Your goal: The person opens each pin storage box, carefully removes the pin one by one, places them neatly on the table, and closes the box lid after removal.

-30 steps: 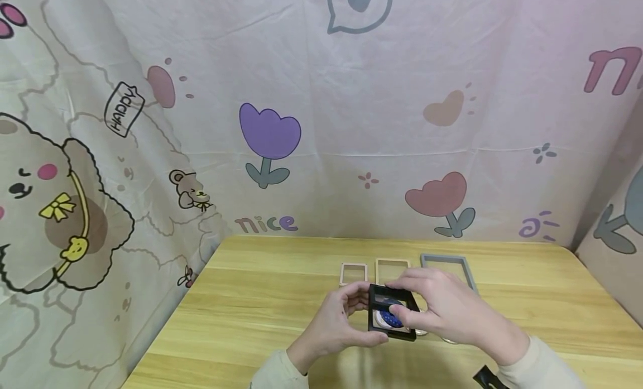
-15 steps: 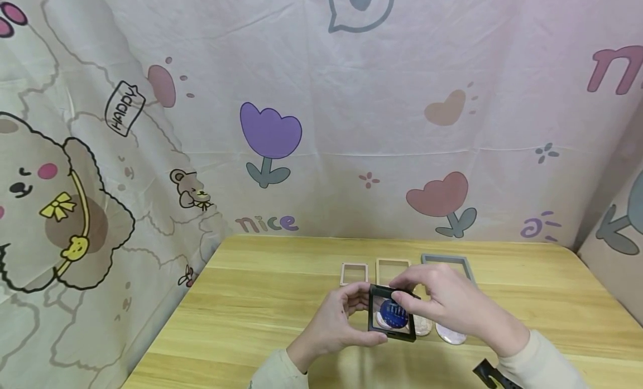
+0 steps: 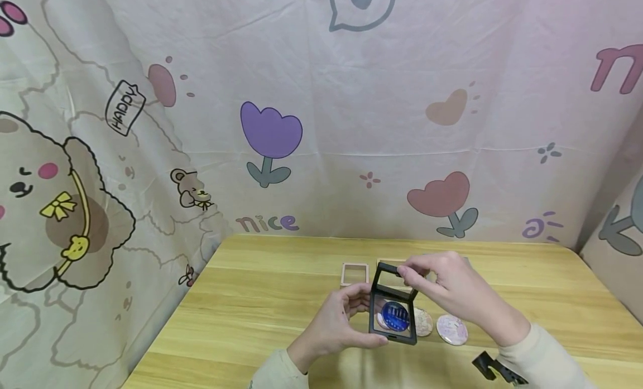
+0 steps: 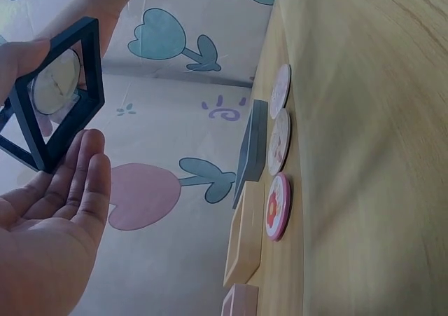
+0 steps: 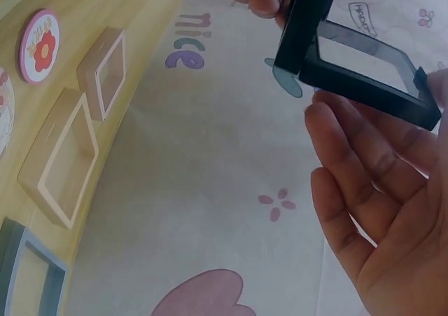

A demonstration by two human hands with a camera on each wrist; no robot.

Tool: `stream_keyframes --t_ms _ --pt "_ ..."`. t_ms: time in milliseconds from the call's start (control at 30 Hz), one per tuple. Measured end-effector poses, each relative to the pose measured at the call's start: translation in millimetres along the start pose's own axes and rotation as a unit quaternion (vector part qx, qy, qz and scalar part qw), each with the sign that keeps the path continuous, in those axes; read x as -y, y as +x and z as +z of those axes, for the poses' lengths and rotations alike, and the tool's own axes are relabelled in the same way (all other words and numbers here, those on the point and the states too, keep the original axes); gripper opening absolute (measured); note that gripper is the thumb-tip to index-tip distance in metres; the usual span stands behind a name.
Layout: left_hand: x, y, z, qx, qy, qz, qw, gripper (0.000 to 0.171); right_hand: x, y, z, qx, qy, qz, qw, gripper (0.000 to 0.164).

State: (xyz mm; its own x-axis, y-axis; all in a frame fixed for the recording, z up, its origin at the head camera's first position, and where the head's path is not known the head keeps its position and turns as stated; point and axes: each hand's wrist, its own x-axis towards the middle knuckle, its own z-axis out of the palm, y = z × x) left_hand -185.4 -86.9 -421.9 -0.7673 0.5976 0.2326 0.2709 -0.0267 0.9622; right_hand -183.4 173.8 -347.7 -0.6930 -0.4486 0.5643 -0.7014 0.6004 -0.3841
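A black hinged display case [image 3: 373, 322] with clear film windows stands ajar above the table. My left hand [image 3: 339, 322] grips its lower half by the left side, thumb along the near edge. With thumb and fingers, my right hand [image 3: 447, 286] pinches the raised lid [image 3: 394, 293] at its upper right. A dark blue, shiny round badge [image 3: 395, 316] lies in the lower half against the film. In the left wrist view, the pale back of the badge [image 4: 56, 81] shows through. A pink-rimmed badge [image 4: 278, 207] with a red flower is mostly hidden behind the case in the head view.
Two more round badges, one cream [image 3: 423, 322] and one pale purple [image 3: 452, 329], lie right of the case. Behind stand a small pink frame [image 3: 355, 264], a tan frame [image 4: 245, 235] and a grey-blue frame [image 4: 253, 148]. A printed cloth [image 3: 321, 99] hangs behind the table.
My right hand has moved up and back, swinging the lid of the display case open from the lower half. The left hand stays put; the blue badge remains inside.
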Motion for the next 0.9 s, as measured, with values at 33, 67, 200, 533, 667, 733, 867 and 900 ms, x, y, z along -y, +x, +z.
stream_keyframes --t_ms 33,67,200,533,667,733,867,900 --pt "-0.3 -0.1 0.0 0.002 -0.003 0.0 1.0 0.067 -0.6 0.3 -0.2 -0.001 0.002 0.007 1.0 0.018" --pt "-0.5 -0.2 0.0 0.004 -0.006 -0.001 1.0 0.067 -1.1 0.5 -0.5 -0.002 0.005 0.014 1.0 0.019" --pt "-0.7 -0.5 -0.1 0.007 -0.013 -0.007 0.9999 0.067 -3.6 1.0 -1.2 0.0 0.017 0.033 0.999 0.021" --pt "1.4 -0.2 -1.7 0.004 -0.019 -0.014 0.9997 0.065 -9.9 0.8 2.0 -0.016 0.021 -0.009 1.0 0.025" --pt "3.6 0.3 -2.7 0.005 -0.02 -0.007 0.9998 0.065 -11.1 1.0 2.9 -0.021 0.011 -0.026 0.999 0.026" --pt "4.7 0.8 -3.2 0.008 -0.021 -0.002 0.9998 0.065 -11.4 0.9 2.9 -0.022 0.004 -0.03 0.999 0.024" --pt "5.6 1.3 -4.0 0.015 -0.023 0.0 0.9996 0.067 -12.0 0.9 2.6 -0.021 -0.001 -0.037 0.999 0.024" --pt "5.4 1.4 -4.0 0.018 -0.024 -0.001 0.9995 0.068 -12.2 1.0 2.7 -0.021 -0.002 -0.041 0.999 0.024"
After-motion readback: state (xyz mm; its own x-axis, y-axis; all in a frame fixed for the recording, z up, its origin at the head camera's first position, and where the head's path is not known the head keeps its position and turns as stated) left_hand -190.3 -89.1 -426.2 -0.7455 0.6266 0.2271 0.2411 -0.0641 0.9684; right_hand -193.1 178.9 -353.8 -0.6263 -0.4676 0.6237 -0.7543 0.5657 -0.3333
